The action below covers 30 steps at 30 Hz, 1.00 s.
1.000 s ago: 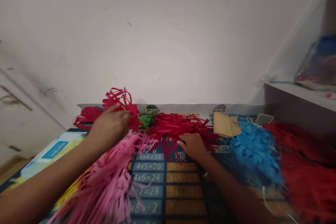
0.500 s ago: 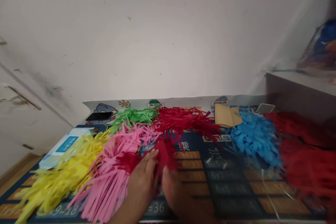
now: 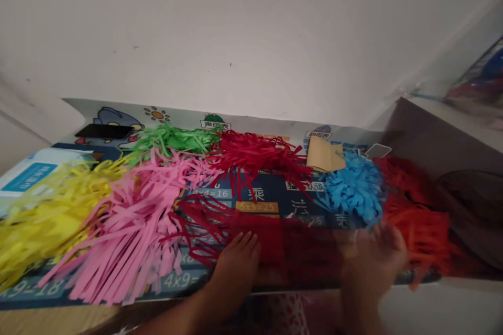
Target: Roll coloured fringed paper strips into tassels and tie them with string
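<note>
In front of me a sheet of red fringed paper (image 3: 269, 238) lies on the printed mat, its loose strips fanned toward the left. My left hand (image 3: 239, 259) rests on it with fingers stretched out flat. Farther right, my right hand (image 3: 379, 254) is smeared by motion, over the right end of blurred dark red strips; whether it grips them does not show. Beside that hand lie an orange-red fringe bundle (image 3: 426, 233) and a blue fringe bundle (image 3: 356, 188). A pink fringe bundle (image 3: 129, 220) spreads to the left of my left hand.
Yellow (image 3: 51, 214), green and crimson (image 3: 257, 154) fringe bundles surround the mat's far and left sides. A black phone (image 3: 104, 131), a white-blue packet (image 3: 33, 175) and a folded tan paper (image 3: 324, 154) lie there too. A wall stands behind; a dark box-like side (image 3: 424, 136) bounds the right.
My hands, close together over the red paper before, are now apart; the right one has moved far right. The red paper now lies spread out. The view has shifted.
</note>
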### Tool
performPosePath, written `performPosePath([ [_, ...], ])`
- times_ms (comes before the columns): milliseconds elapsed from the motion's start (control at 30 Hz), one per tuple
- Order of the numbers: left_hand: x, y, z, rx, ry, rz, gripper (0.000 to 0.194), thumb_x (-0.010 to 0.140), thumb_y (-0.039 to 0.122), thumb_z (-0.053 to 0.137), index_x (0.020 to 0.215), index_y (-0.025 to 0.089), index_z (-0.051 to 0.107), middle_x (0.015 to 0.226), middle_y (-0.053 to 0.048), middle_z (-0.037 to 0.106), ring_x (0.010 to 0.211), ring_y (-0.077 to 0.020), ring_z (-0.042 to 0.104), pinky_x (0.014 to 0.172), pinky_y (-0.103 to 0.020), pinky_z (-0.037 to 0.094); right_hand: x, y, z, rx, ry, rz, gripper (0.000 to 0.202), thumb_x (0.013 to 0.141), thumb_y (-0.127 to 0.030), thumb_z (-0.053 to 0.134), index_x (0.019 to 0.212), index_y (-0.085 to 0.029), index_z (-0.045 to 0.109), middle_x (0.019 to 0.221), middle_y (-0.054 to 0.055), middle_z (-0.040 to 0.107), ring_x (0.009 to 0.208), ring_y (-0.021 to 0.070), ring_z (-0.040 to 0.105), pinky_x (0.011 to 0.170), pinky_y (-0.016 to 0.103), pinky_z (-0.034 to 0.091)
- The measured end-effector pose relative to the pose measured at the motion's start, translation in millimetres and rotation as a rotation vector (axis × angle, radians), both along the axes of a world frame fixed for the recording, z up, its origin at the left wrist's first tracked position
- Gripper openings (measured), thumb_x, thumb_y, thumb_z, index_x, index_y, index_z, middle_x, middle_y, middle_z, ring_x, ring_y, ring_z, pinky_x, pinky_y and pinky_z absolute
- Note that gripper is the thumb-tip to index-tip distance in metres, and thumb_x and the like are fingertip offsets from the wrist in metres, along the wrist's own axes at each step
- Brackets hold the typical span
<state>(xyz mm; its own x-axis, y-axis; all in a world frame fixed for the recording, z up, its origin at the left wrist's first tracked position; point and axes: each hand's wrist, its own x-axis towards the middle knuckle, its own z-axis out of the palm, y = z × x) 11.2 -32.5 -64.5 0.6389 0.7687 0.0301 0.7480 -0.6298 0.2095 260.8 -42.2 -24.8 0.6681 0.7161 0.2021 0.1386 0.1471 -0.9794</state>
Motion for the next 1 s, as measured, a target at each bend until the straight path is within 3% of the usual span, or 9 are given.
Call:
performPosePath([
  [67, 2, 1, 5.0, -0.019, 0.01, 0.014, 0.038, 0.087, 0.016, 0.051, 0.123, 0.013, 0.063, 0.127, -0.016, 0.064, 0.12, -0.0258, 0.059, 0.107, -0.04, 0.039, -32, -15, -9.3, -0.062, -0.198, 0.223, 0.041, 0.066, -0.034, 0.08, 0.104, -0.027, 0.068, 0.121, 0.011, 0.065, 0.12, 0.0333, 0.054, 0.109, 0.055, 0.033],
  [133, -3, 3, 7.8, -0.036, 0.007, 0.01, 0.035, 0.087, 0.014, 0.051, 0.119, 0.014, 0.065, 0.123, -0.015, 0.067, 0.116, -0.0254, 0.062, 0.107, -0.042, 0.038, -64, -21, -21.7, -0.143, -0.57, 0.633, 0.04, 0.074, -0.024, 0.07, 0.114, -0.027, 0.066, 0.119, 0.009, 0.067, 0.115, 0.0308, 0.059, 0.111, 0.058, 0.025],
  [200, -17, 6, 9.5, -0.049, -0.037, -0.006, 0.031, 0.087, 0.012, 0.052, 0.114, 0.017, 0.067, 0.117, -0.012, 0.07, 0.112, -0.0243, 0.064, 0.108, -0.045, 0.036, -77, -16, -32.5, -0.196, -0.773, 0.756, 0.03, 0.084, -0.015, 0.054, 0.108, -0.026, 0.068, 0.107, 0.007, 0.073, 0.102, 0.0256, 0.066, 0.106, 0.055, 0.03],
  [333, -58, 21, 18.3, -0.085, -0.267, 0.052, 0.028, 0.086, 0.012, 0.054, 0.104, 0.026, 0.07, 0.103, -0.002, 0.076, 0.1, -0.0189, 0.068, 0.103, -0.041, 0.038, -61, 1, -37.7, -0.28, -0.81, 0.75, 0.025, 0.094, -0.022, 0.045, 0.094, -0.025, 0.07, 0.097, 0.005, 0.074, 0.093, 0.0219, 0.066, 0.088, 0.042, 0.04],
  [433, -71, 39, 30.9, -0.175, -0.318, 0.162, 0.02, 0.09, 0.02, 0.053, 0.093, 0.027, 0.073, 0.091, 0.0, 0.077, 0.085, -0.016, 0.07, 0.089, -0.033, 0.043, -55, 13, -29.8, -0.362, -0.802, 0.71, 0.026, 0.095, -0.027, 0.044, 0.087, -0.023, 0.068, 0.089, 0.004, 0.073, 0.082, 0.0206, 0.065, 0.08, 0.037, 0.039],
  [533, -62, 56, 40.2, -0.201, -0.147, 0.285, 0.026, 0.094, 0.028, 0.05, 0.082, 0.025, 0.073, 0.08, 0.001, 0.077, 0.075, -0.0173, 0.069, 0.08, -0.032, 0.045, -64, 27, -23.1, -0.445, -0.876, 0.599, 0.024, 0.093, -0.027, 0.047, 0.08, -0.022, 0.066, 0.078, 0.003, 0.072, 0.074, 0.0208, 0.064, 0.078, 0.036, 0.036],
  [633, -48, 66, 41.9, -0.165, -0.024, 0.349, 0.025, 0.092, 0.028, 0.05, 0.085, 0.021, 0.072, 0.08, -0.004, 0.076, 0.076, -0.0227, 0.069, 0.08, -0.036, 0.045, -71, 43, -22.7, -0.519, -0.975, 0.544, 0.021, 0.092, -0.029, 0.052, 0.08, -0.021, 0.067, 0.077, 0.002, 0.072, 0.073, 0.0222, 0.065, 0.076, 0.035, 0.035],
  [1000, -39, 75, 36.7, -0.149, 0.153, 0.422, 0.02, 0.086, 0.031, 0.053, 0.081, 0.021, 0.07, 0.068, -0.006, 0.072, 0.073, -0.0243, 0.066, 0.073, -0.032, 0.046, -67, 54, -32.8, -0.521, -1.033, 0.554, 0.021, 0.091, -0.033, 0.053, 0.081, -0.023, 0.069, 0.076, 0.001, 0.073, 0.068, 0.0207, 0.065, 0.07, 0.033, 0.033],
])
